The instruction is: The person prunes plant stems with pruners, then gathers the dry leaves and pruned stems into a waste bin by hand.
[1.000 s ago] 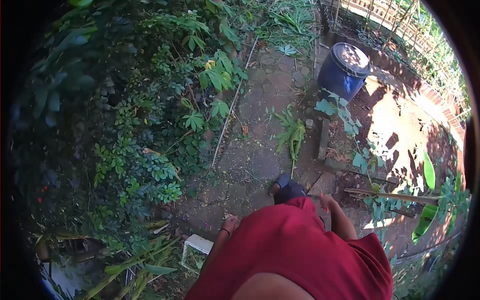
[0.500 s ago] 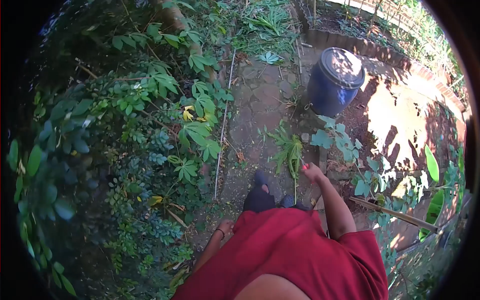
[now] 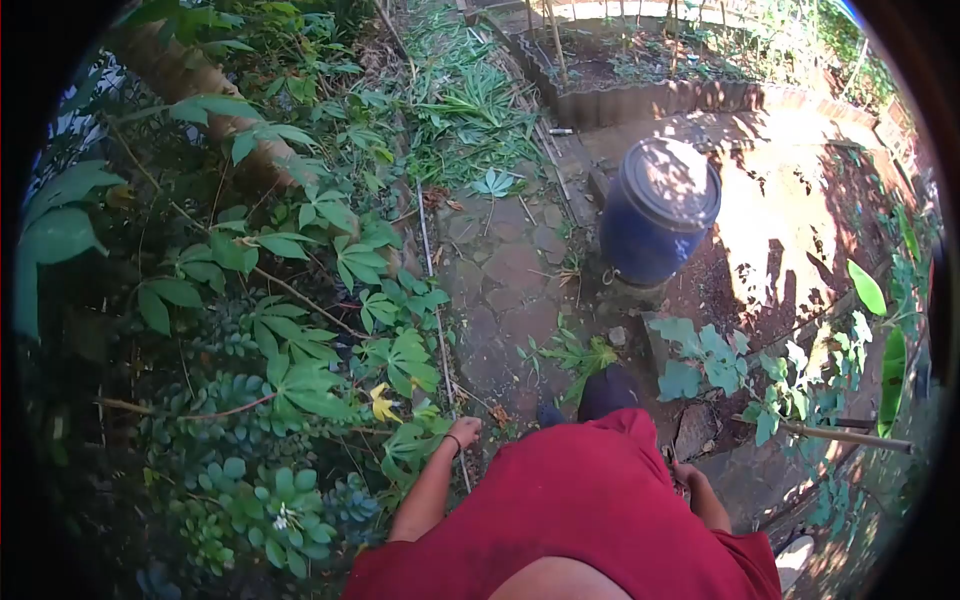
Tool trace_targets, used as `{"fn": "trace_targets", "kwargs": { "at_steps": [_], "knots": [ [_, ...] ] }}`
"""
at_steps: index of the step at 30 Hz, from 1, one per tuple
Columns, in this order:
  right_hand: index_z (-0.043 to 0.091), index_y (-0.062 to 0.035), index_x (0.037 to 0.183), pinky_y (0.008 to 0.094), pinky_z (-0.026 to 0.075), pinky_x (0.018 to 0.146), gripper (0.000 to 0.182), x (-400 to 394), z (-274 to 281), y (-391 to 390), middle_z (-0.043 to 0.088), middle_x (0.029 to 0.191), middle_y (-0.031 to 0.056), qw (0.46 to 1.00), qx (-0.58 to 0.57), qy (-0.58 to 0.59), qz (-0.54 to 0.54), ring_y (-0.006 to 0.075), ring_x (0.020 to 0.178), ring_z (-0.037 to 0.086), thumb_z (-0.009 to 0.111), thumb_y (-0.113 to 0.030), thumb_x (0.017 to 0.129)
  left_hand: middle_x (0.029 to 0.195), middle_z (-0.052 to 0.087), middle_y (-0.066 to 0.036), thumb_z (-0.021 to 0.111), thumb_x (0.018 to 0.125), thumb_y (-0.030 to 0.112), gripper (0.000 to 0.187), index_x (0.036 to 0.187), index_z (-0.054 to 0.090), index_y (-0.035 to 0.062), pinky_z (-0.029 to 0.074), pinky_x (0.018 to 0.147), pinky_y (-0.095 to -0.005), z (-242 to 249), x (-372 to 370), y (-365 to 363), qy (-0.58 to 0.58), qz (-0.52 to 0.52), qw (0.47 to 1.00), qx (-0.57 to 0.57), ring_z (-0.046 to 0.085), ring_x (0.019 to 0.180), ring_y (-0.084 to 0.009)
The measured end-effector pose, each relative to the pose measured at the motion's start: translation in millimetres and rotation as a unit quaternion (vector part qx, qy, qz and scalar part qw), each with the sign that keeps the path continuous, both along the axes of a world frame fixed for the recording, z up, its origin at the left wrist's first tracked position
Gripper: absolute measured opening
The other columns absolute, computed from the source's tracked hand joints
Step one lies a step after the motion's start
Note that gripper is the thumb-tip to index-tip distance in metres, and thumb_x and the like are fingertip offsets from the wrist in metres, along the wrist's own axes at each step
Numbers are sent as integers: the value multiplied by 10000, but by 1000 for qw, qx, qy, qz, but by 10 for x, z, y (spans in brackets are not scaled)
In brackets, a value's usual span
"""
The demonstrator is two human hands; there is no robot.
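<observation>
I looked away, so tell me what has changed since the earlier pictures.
The person has moved forward along the path; the blue barrel now sits lower in view. The right hand, reaching toward the cut leaves just before, is drawn back beside the body. The left hand has swung slightly forward. Any change of grip is unclear. The barrel stays upright, lid on.

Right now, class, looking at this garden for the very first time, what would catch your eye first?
The blue barrel stands out first, upright right of the stone path, its lid dappled with sunlight. Next comes the red shirt filling the bottom centre, with the left hand beside the leafy growth. A single yellow leaf glows among the green ones.
</observation>
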State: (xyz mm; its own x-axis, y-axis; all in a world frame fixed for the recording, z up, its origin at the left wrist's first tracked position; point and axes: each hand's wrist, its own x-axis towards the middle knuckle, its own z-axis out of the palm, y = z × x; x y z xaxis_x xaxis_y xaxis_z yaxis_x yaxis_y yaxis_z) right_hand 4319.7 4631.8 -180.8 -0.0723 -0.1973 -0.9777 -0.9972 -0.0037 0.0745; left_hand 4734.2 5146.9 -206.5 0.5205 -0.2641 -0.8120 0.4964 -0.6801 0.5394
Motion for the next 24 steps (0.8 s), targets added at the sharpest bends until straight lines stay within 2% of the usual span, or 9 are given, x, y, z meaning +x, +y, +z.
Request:
{"fn": "trace_targets", "kwargs": {
  "at_steps": [2, 4, 7, 13, 15, 17, 19, 21, 24],
  "knots": [
    [641, 6, 723, 429, 485, 487, 588, 433, -109, 159, 600, 585, 159, 999, 15, -44, -9, 270, 458, 584, 455, -511, 933, 983, 667, -20, 604, 910, 281, 264, 1081, 654, 86, 522, 699, -298, 340, 607, -377, -34, 16, 999, 25, 659, 815, -151],
    [638, 6, 716, 425, 482, 483, 589, 972, -243, 239, 598, 582, 159, 995, 16, -103, 6, 269, 454, 581, 457, -512, 931, 1109, 663, -60, 591, 950, 269, 343, 1230, 613, 71, 521, 752, -283, 563, 1104, -686, -60, 65, 992, -88, 659, 881, -151],
    [632, 6, 705, 419, 479, 477, 592, 2059, -271, 203, 596, 577, 158, 978, 2, -203, 46, 268, 449, 577, 461, -515, 927, 1124, 653, -87, 557, 980, 255, 339, 1238, 586, 36, 525, 778, -288, 783, 1776, -964, -95, 42, 991, -89, 657, 872, -162],
    [623, -2, 708, 388, 469, 461, 524, 4528, -342, -637, 587, 564, 145, 964, -56, -228, 128, 263, 440, 567, 499, -477, 892, 1052, 676, -78, 544, 976, 189, 288, 1202, 608, 22, 543, 721, -309, -185, 2644, -609, -108, 156, 980, -65, 639, 800, -142],
    [657, 26, 783, 382, 461, 442, 492, 5383, -481, -1107, 606, 616, 135, 974, -54, -156, 157, 241, 468, 587, 585, -454, 865, 969, 683, -118, 604, 919, 235, 259, 1074, 670, 39, 539, 698, -303, -593, 2609, -284, -53, 85, 994, 36, 665, 798, -167],
    [637, 34, 749, 395, 461, 437, 463, 6095, -448, -1429, 581, 582, 136, 961, -79, -241, 109, 239, 467, 587, 608, -418, 844, 938, 671, -105, 595, 918, 240, 246, 1043, 667, 40, 527, 684, -305, -382, 2395, -230, -27, -100, 987, 124, 651, 781, -163],
    [628, 33, 806, 402, 468, 442, 427, 6971, -305, -1662, 593, 623, 148, 954, -121, -229, 151, 245, 501, 607, 619, -393, 837, 907, 658, -92, 587, 916, 244, 237, 1013, 664, 42, 515, 669, -308, -184, 2356, -297, -13, -162, 977, 140, 636, 763, -160],
    [643, 37, 1021, 403, 542, 756, 500, 7719, -176, -1737, 686, 918, 240, 917, -198, -286, 194, 340, 845, 694, 603, -409, 799, 875, 646, -80, 578, 915, 248, 231, 982, 661, 43, 503, 655, -311, -91, 2400, -392, -1, -181, 973, 140, 622, 745, -156],
    [597, 36, 1113, 412, 513, 854, 582, 8582, 598, -1599, 662, 1053, 258, 926, -139, -298, 183, 372, 988, 655, 662, -423, 761, 829, 627, -61, 566, 913, 255, 230, 936, 657, 45, 485, 633, -315, -74, 2799, -709, 8, -183, 974, 130, 601, 719, -150]
  ]
}}
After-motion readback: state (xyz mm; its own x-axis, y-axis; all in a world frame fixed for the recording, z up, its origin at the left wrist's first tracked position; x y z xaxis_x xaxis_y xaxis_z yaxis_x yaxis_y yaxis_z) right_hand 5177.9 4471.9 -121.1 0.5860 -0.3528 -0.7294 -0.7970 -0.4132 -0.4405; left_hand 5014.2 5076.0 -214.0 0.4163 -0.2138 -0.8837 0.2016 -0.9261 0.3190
